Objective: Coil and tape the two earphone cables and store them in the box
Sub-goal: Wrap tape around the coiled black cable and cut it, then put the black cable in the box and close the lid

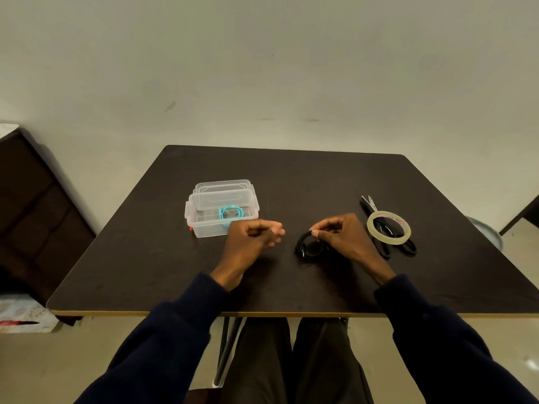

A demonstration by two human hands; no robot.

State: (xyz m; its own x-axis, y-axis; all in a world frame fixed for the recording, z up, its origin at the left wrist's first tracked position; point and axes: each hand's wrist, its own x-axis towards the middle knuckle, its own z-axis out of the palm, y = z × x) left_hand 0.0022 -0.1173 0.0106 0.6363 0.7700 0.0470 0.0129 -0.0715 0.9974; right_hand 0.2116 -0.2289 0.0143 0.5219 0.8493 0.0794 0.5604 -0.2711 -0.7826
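Note:
A clear plastic box (194, 225) stands open on the dark table, its lid (223, 193) leaning at the back. Inside lies a coiled blue earphone cable (231, 212). A coiled black earphone cable (309, 246) rests on the table at the centre, and my right hand (341, 236) pinches its top edge between thumb and fingers. My left hand (253, 236) hovers just in front of the box's right corner, fingers loosely curled with nothing in them.
A roll of clear tape (389, 228) lies on black scissors (379, 223) to the right of my right hand. The table (291, 182) stands against a pale wall. A dark cabinet (32, 205) is to the left, off the table.

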